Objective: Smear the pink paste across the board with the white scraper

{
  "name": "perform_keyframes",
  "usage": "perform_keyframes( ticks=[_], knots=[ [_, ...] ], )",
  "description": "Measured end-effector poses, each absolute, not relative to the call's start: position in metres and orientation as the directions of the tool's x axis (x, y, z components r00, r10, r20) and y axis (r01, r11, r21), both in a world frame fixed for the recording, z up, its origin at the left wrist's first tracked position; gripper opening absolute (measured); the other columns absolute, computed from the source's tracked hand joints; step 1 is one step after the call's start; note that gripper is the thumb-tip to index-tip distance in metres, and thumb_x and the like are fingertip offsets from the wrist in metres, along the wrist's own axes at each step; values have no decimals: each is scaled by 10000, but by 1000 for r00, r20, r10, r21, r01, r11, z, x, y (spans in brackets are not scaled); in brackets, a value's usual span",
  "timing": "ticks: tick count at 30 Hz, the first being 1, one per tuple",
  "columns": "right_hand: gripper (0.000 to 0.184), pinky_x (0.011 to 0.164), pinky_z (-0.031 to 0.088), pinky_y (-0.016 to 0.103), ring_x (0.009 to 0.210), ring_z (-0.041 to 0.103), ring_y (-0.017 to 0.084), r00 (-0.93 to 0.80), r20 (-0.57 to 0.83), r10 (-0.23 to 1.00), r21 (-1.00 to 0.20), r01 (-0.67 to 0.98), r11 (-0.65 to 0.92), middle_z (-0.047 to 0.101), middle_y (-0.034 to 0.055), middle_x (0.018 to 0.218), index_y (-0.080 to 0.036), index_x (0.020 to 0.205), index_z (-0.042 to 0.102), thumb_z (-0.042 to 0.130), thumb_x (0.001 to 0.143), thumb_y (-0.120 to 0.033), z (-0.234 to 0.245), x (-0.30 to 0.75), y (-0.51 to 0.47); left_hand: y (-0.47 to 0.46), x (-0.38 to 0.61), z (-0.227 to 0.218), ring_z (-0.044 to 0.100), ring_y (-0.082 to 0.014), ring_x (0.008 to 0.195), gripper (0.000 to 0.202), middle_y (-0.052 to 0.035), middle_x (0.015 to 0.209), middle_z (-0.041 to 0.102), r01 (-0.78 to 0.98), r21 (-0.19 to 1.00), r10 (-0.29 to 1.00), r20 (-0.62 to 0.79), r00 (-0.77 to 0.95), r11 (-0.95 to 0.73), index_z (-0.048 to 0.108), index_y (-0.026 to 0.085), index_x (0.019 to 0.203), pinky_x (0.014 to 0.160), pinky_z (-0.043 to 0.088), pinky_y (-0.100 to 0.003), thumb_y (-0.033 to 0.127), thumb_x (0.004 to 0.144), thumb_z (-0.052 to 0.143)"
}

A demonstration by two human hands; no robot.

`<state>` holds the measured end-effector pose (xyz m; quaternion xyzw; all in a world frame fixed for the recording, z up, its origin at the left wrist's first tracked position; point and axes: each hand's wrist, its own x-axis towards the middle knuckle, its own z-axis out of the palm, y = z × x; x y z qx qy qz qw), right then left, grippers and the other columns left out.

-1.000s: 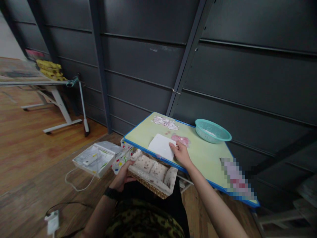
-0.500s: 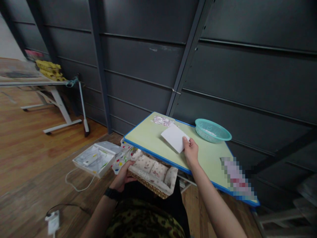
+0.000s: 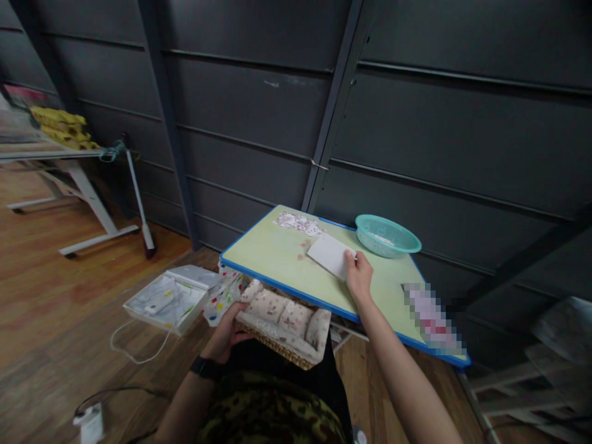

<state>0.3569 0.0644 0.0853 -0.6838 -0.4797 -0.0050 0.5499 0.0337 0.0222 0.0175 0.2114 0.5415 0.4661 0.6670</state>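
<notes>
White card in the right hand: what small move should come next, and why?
Perhaps set the white card behind the pale flakes, ready to draw them nearer: the right hand holds the card close beside them, and the left hand holds the fabric-lined wicker basket at the yellow-green tabletop's near edge.

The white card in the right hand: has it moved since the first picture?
Yes. Judged against the table, the white card has moved to the right, closer to the green bowl.

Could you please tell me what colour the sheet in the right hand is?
The sheet is white, showing best in the head view.
</notes>
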Motion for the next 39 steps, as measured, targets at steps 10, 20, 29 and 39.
perform_keyframes(
  ticks=[10,20,29,39],
  knots=[
    [387,647,282,333,679,490,231,606,529,594,-716,694,-70,582,48,662,-281,716,445,405,978,-563,85,361,60,24,31,20,737,-248,771,294,-66,931,762,-374,792,854,-520,1,482,680,190,1127,627,656,-382,303,858,713],
    [327,668,284,332,700,478,233,657,502,563,-763,643,-71,572,32,646,-287,689,448,467,950,-483,85,364,60,25,30,23,716,-226,767,189,-41,902,726,-362,811,867,-498,-13,460,659,205,1054,596,645,-353,287,884,673],
    [429,643,283,330,680,438,215,626,517,584,-784,620,30,536,12,628,-288,693,448,416,907,-659,83,363,61,24,30,24,716,-237,761,176,-38,876,730,-374,803,864,-504,-10,464,666,211,1009,602,644,-368,276,852,710],
    [554,599,310,303,640,405,168,502,469,727,-825,543,157,458,-38,574,-268,643,445,500,832,-786,79,361,66,27,24,20,727,-248,739,253,-51,848,740,-370,795,856,-517,2,481,665,207,1048,642,639,-370,310,825,726]
  ],
)
